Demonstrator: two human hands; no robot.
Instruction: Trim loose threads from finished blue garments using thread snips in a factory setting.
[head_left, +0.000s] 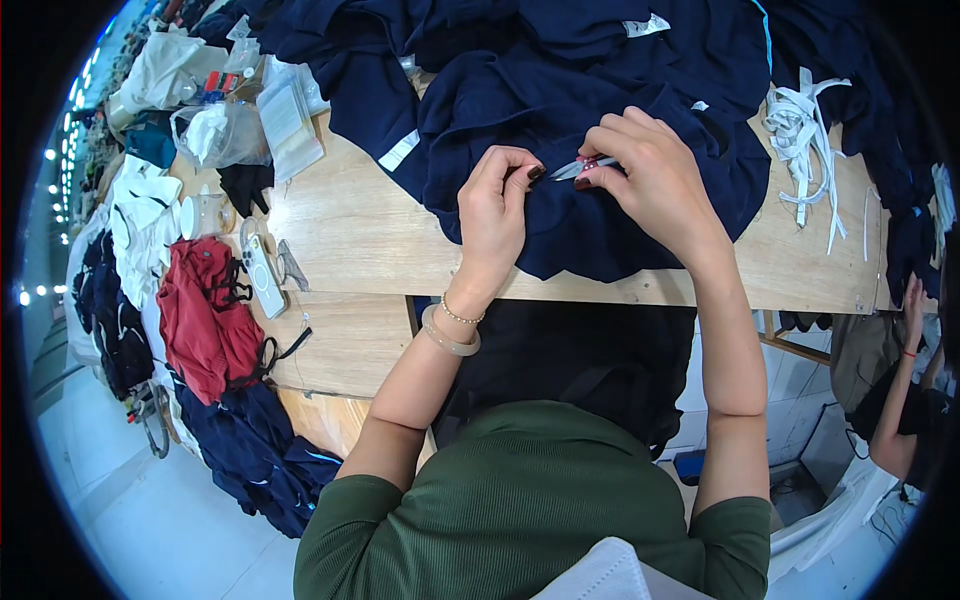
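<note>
A dark navy garment (600,235) lies bunched on the wooden table in front of me. Over it my left hand (497,195) is closed in a pinch, thumb against index finger; whatever is between the tips is too small to make out. My right hand (650,170) grips a small pair of thread snips (568,171). Their blades point left and end close to my left fingertips. A white label (400,150) shows on the navy cloth left of my hands. More navy fabric is heaped beyond.
White fabric strips (800,130) lie tangled at the right. On the left are a red garment (205,310), a pale phone (262,275), glasses (290,265) and clear plastic bags (290,120). Another person's arm (900,390) reaches in at the far right. The table's front edge (600,290) runs just before me.
</note>
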